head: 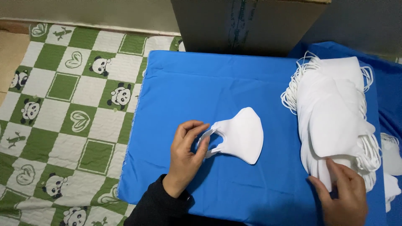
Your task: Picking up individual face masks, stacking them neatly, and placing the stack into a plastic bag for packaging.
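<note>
- the left hand (184,157) has its fingers (193,127) closed in a pinch on the ear loop (208,138) of one single white mask (240,134).
- this mask lies flat on the blue cloth (209,83), near the middle of it and a little toward the near edge, with its loop end pointing to the left edge.
- the right hand (345,196) rests with its fingers spread open on the near end of the stack of masks (333,121); it presses there and grips nothing.
- the stack lies along the right edge of the cloth, well apart from the single mask, with many thin loops hanging out at both sides.
- to handle the single mask well, it seems better to keep the pinch on the loop only and keep the mask body flat, while the other hand holds the stack so it does not slide.
- count: one separate mask, one stack (its masks are too many and too close to count), and one more white piece (391,155) partly seen beyond the right edge.
- one cardboard box (247,25) stands at the far edge of the cloth.
- one green and white panda mat (71,100) lies beside the left edge.
</note>
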